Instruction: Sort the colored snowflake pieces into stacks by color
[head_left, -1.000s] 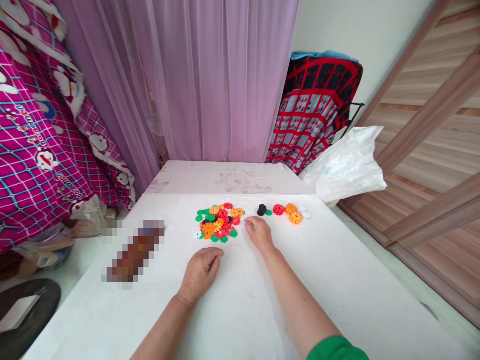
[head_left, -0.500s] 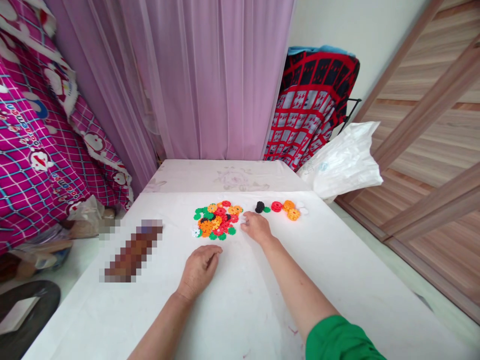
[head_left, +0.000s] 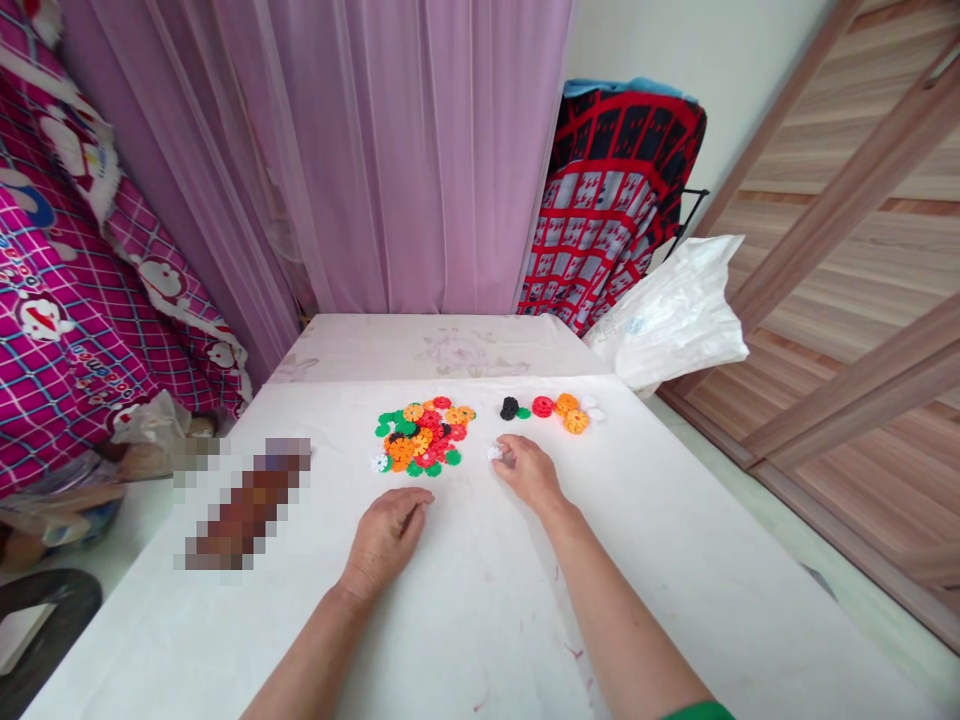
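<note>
A pile of small flower-shaped plastic pieces (head_left: 421, 436) in green, orange, red and black lies on the white table (head_left: 675, 520). A short row of sorted pieces (head_left: 551, 408), black, green, red, orange and white, sits to its right. My right hand (head_left: 529, 470) rests between the pile and the row, fingers pinched on a small white piece (head_left: 494, 453). My left hand (head_left: 385, 540) lies palm down on the table nearer to me, fingers loosely curled, holding nothing that I can see.
A blurred brown object (head_left: 244, 505) lies on the table's left part. A white plastic bag (head_left: 671, 315) sits at the far right corner. Purple curtains (head_left: 405, 150), a red patterned cloth (head_left: 607, 220) and pink bedding (head_left: 82, 300) surround the table.
My right hand has drawn back from the pile's right edge toward me, now pinching a white piece. The left hand has stayed put. The view has shifted slightly.
</note>
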